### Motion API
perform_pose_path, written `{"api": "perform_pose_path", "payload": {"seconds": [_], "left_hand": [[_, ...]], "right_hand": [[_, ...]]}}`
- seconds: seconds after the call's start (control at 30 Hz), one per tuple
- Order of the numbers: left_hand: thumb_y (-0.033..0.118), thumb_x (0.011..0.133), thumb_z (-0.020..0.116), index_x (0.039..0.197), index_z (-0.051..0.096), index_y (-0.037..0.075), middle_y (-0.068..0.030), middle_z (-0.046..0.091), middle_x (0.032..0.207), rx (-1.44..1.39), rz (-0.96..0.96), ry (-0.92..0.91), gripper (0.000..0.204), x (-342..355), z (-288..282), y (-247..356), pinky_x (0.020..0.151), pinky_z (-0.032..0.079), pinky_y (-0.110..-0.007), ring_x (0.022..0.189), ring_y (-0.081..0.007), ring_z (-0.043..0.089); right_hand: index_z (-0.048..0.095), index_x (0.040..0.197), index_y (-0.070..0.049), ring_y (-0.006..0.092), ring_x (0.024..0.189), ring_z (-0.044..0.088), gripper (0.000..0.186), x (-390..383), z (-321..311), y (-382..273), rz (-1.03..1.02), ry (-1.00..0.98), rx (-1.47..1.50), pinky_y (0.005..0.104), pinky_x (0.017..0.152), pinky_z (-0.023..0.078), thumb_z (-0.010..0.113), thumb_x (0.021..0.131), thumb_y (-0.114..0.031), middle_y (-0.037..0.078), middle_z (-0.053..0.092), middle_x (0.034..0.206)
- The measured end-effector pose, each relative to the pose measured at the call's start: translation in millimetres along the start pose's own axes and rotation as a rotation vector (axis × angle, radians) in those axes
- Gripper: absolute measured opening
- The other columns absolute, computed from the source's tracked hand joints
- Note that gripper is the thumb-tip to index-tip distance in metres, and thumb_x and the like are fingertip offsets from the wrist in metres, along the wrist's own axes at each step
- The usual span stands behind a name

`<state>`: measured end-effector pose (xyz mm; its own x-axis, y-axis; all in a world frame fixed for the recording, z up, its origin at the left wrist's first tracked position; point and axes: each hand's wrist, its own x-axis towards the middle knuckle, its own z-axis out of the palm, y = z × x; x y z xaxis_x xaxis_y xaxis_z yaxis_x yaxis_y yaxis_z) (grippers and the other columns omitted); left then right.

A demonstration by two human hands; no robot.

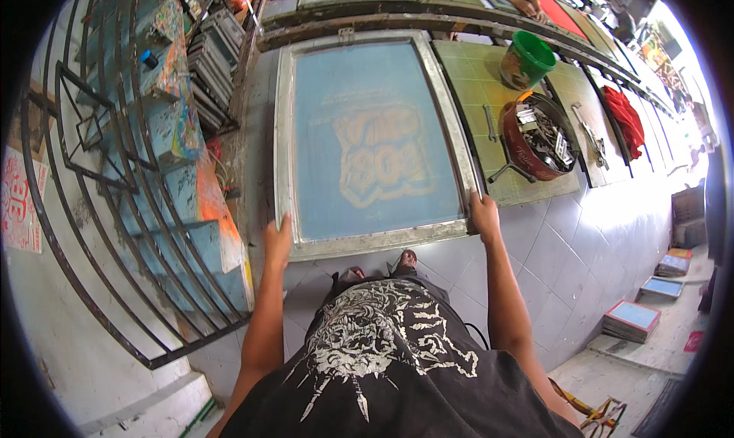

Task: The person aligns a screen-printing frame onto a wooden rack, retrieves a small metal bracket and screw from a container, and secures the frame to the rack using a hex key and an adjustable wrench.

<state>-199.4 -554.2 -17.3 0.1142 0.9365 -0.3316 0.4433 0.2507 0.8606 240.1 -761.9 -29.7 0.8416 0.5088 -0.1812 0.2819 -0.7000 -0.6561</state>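
A large screen-printing frame (382, 241) with pale, worn edges lies flat in front of me, its far edge against a dark rail. Its blue mesh (359, 79) carries a lighter lettered stencil in the middle. My left hand (278, 239) is closed on the near left corner, thumb along the top. At the near right corner, my right hand (483, 215) grips the side bar in the same way. The undersides of both hands are hidden.
Right of the frame, greenish boards hold a wrench (490, 123), a green bucket (529, 60) and a dark red tub (523, 149) of metal parts. Red cloth (624, 121) lies beyond. Another person's hands (531, 8) work at the far side. Stairs with a black railing (84, 163) rise left.
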Motion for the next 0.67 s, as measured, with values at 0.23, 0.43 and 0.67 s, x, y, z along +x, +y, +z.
{"api": "perform_pose_path", "payload": {"seconds": [0.23, 0.43, 0.67], "left_hand": [[0.037, 0.101, 0.052, 0.114, 0.060, -0.011, -0.0254, 0.065, 0.108, 0.101, 0.063, 0.113, 0.051, -23.5, -23.4, -60.0, 0.090, 0.046, -0.041, 0.102, -0.0323, 0.061], [0.034, 0.104, 0.044, 0.134, 0.046, -0.011, -0.0262, 0.050, 0.136, 0.090, 0.311, 0.350, 0.054, -42.9, -72.6, -84.3, 0.107, 0.038, -0.040, 0.125, -0.0351, 0.049], [0.048, 0.099, 0.051, 0.153, 0.024, 0.002, -0.0239, 0.040, 0.147, -0.251, 0.512, -0.113, 0.077, -52.8, -69.4, 42.1, 0.115, 0.030, -0.046, 0.135, -0.0328, 0.041]], "right_hand": [[0.065, 0.102, 0.004, 0.0488, 0.092, 0.063, 0.048, -76.7, -21.5, -1.0, -0.068, 0.096, 0.051, 0.0530, 0.078, 0.048, 0.058, 0.093, -0.043, 0.032, 0.065, 0.093], [0.064, 0.109, -0.001, 0.0406, 0.083, 0.066, 0.034, -147.0, -37.3, 10.8, -0.192, 0.219, 0.405, 0.0444, 0.073, 0.051, 0.058, 0.093, -0.030, 0.024, 0.068, 0.090], [0.063, 0.109, 0.000, 0.0317, 0.085, 0.067, 0.031, -211.2, -60.0, 70.0, -0.097, 0.557, 0.687, 0.0379, 0.076, 0.050, 0.058, 0.094, -0.026, 0.025, 0.066, 0.092]]}}
